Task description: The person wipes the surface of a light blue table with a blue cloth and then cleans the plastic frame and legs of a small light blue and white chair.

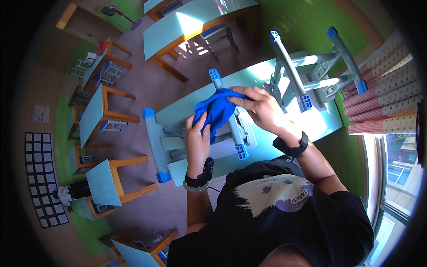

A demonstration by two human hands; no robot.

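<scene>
A blue cloth (218,110) hangs between my two hands, over the near leg bar of an upturned metal stool (156,143). My left hand (197,142) grips the cloth's lower left edge with fingers and thumb. My right hand (262,108) pinches its upper right edge. The stool has grey metal legs with blue plastic end caps and rests upside down on a light blue tabletop (190,100). Part of its frame is hidden behind the cloth and my hands.
A second upturned stool (313,80) stands on the table at the right, near a dotted curtain (383,80) and a window (400,170). Beyond the table is another wooden-legged table (166,36). Several smaller tables line the left side, and a person (68,195) is at the far left.
</scene>
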